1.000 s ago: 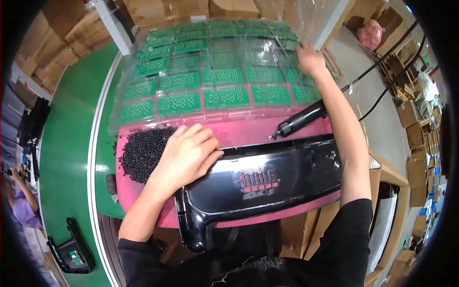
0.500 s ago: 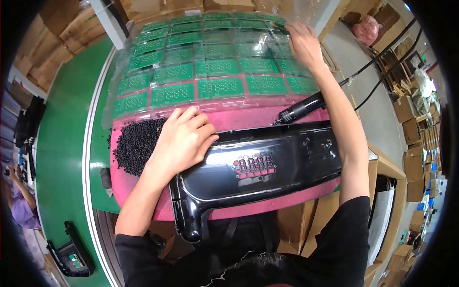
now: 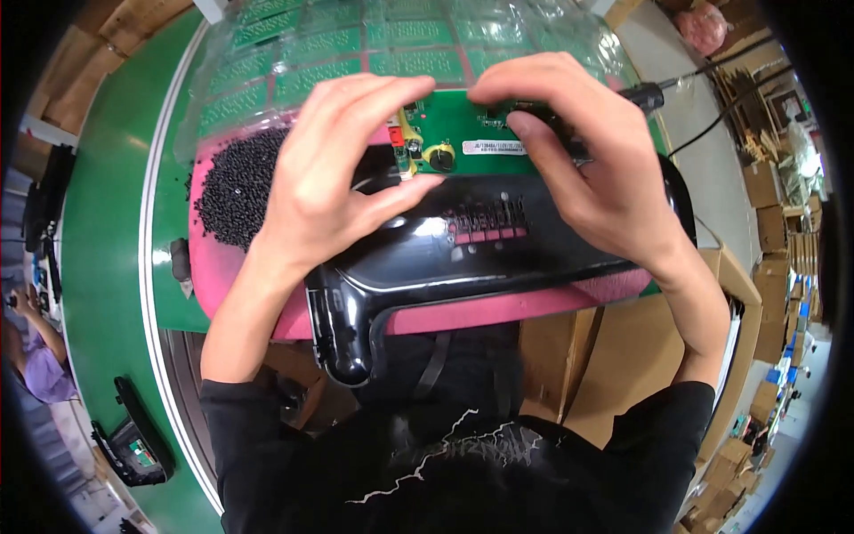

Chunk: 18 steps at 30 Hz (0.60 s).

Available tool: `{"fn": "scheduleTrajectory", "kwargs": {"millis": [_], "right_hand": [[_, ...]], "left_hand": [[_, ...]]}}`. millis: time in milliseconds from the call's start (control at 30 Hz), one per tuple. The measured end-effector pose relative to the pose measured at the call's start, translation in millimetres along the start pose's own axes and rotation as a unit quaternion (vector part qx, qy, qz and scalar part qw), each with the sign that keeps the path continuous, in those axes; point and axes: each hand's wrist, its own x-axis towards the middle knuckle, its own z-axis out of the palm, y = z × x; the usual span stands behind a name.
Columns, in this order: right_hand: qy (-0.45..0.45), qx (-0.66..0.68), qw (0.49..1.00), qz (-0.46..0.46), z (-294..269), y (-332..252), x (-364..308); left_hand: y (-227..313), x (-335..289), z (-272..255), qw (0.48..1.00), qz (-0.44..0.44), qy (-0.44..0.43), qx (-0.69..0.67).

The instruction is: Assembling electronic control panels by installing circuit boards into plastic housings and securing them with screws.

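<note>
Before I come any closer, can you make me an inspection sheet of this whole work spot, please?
Surface: pink mat on a green tabletop.
Main things: green circuit board between the hands; glossy black housing with display cutouts, on the mat.
Clutter: pile of small black parts at left; clear plastic tray of more boards behind.
Hands: left hand and right hand curl around the circuit board; how firmly, I can't tell.
Cables: two black cables at upper right.
Surroundings: cardboard boxes at right; person in purple at far left.
</note>
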Motion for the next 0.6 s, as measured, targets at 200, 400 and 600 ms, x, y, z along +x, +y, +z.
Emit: {"fn": "scheduleTrajectory", "kwargs": {"millis": [200, 400, 600], "right_hand": [[0.044, -0.095, 0.992, 0.063, -14, -2, -29], [-0.061, 0.008, 0.995, 0.078, -27, -2, -61], [-0.044, -0.017, 0.999, 0.005, -19, 17, -71]], "left_hand": [[13, 6, -8, 0.999, 0.023, -0.021, -0.012], [13, -2, -5, 0.997, 0.022, -0.072, -0.035], [12, -3, -5, 0.975, -0.056, -0.160, -0.144]]}}
